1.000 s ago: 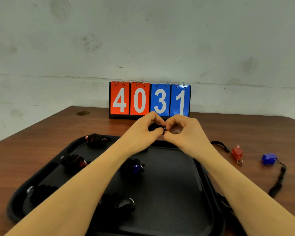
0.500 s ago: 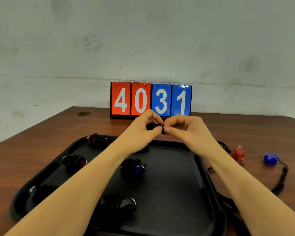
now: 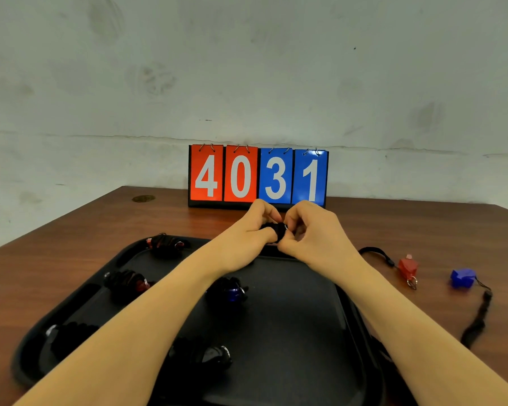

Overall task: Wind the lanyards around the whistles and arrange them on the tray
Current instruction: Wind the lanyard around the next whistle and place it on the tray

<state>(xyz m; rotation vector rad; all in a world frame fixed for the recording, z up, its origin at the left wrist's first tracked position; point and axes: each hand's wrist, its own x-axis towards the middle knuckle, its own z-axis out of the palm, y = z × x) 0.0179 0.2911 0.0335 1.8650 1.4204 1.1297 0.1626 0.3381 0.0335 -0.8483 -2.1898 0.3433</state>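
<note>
Holding a small black bundle point(image 3: 277, 230) above the far rim of the tray point(image 3: 294, 323), both hands meet at mid-table. Left hand point(image 3: 254, 227): fingers curled round the bundle, thumb along its near side. Right hand point(image 3: 311, 230): thumb and fingertips pinch the bundle's right end, where a bit of metal ring glints. Whether a whistle sits inside the black cord cannot be told; it is mostly hidden by the fingers.

On the tray, five wound bundles lie apart from each other: one at the far left corner point(image 3: 166, 244), one on the left side with red showing point(image 3: 128, 284), one near the tray's middle with blue showing point(image 3: 230, 291), one at the near left corner point(image 3: 69, 336), one near the front middle point(image 3: 203, 354). The right half of the tray floor is bare black surface; the forearms cross over the left and right parts.

Right of the tray, on the table point(image 3: 56, 259): a red whistle point(image 3: 408, 268) with a black cord looping back toward the tray's far right corner, and farther right a blue whistle point(image 3: 462, 278) with its black lanyard point(image 3: 478, 317) trailing toward the near table edge. Both are unwound and well apart from the tray's rim.

Behind the tray, a score flip-board point(image 3: 258, 175) reading 4031 stands near the table's far edge.
</note>
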